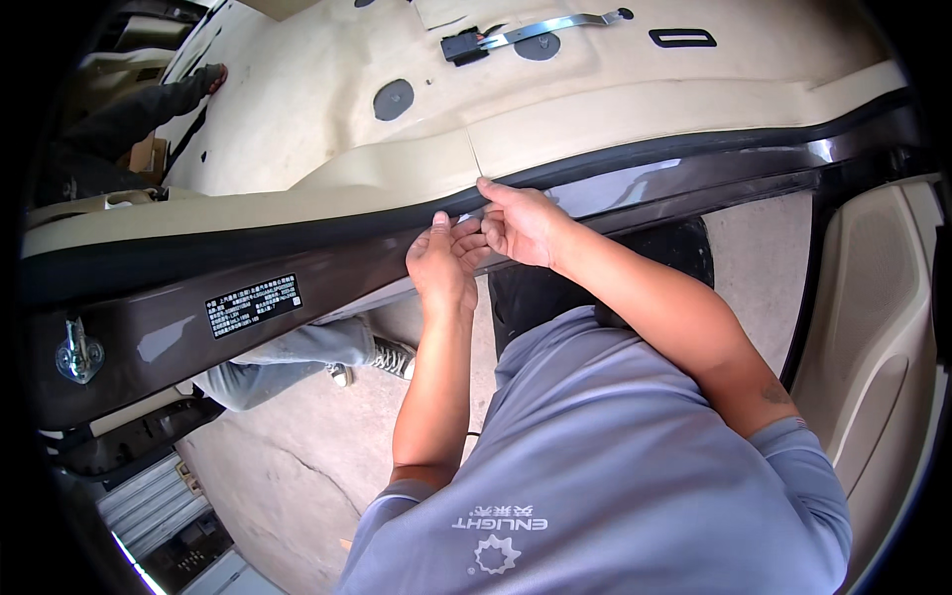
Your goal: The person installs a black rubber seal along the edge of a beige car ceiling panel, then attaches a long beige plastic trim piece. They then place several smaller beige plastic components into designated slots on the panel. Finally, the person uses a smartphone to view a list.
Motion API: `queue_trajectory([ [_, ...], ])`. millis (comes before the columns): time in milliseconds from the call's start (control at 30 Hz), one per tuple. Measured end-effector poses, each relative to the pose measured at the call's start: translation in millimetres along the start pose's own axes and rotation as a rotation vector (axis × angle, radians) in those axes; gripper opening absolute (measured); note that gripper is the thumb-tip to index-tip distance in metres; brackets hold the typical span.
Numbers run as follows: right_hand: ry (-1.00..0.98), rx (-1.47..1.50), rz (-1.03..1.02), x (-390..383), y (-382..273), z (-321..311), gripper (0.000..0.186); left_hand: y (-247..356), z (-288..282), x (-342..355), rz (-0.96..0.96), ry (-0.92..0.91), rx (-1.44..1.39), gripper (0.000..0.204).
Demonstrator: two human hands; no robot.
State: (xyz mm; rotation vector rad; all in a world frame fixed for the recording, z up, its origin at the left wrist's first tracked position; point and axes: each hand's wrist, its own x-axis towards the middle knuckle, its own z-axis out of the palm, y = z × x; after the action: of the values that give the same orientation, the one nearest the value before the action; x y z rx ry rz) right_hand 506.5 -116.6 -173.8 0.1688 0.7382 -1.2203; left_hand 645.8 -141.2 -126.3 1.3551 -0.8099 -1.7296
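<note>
A black rubber door seal (327,230) runs along the edge of a dark brown car sill (347,266), with beige lining (397,171) above it. My right hand (524,226) is at the middle of the seal. Its thumb presses near a thin seam in the lining, and its fingers curl below around the seal. Close on its left, my left hand (443,263) has its thumb up against the seal's lower edge and its fingers bent together. A small white bit (466,216) shows between the hands. What the left fingertips pinch, if anything, is hidden.
A metal bracket with a black block (535,30) lies on the beige panel. A striker loop (79,352) sticks out at left, near a black label (253,304). Another person's jeans and sneaker (395,357) show below the sill; another dark sleeve or trouser leg (124,119) is upper left. A beige door panel (873,297) stands right.
</note>
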Motion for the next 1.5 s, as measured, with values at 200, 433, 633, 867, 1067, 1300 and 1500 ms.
queue_trajectory([
  [200, 0.139, -0.109, -0.19, -1, 20, 22, 0.034, -10, 20, 5, 0.108, 0.216, 0.135, 0.029],
  [433, 0.13, -0.276, 0.036, -12, -6, 23, 0.035, 32, 4, 5, -0.032, 0.007, 0.578, 0.025],
  [633, 0.051, -1.332, -0.503, -40, -15, 28, 0.019, 42, 2, -2, 1.073, -0.233, 1.907, 0.047],
  [867, 0.142, -1.376, -0.72, -50, -49, 6, 0.019, 44, 31, 33, 1.107, -0.197, 2.039, 0.008],
  [1067, 0.726, -1.4, -0.8, -120, -141, -66, 0.027, 56, 40, 46, 0.851, -0.399, 2.145, 0.016],
  [1300, 0.973, -0.1, -0.699, -204, -222, -218, 0.038, -10, 153, 5, 0.984, -0.648, 1.5, 0.063],
  [1500, 0.497, 0.085, -0.479, -191, -236, -232, 0.041, -85, 329, 8, 1.233, -0.799, 1.658, 0.11],
])
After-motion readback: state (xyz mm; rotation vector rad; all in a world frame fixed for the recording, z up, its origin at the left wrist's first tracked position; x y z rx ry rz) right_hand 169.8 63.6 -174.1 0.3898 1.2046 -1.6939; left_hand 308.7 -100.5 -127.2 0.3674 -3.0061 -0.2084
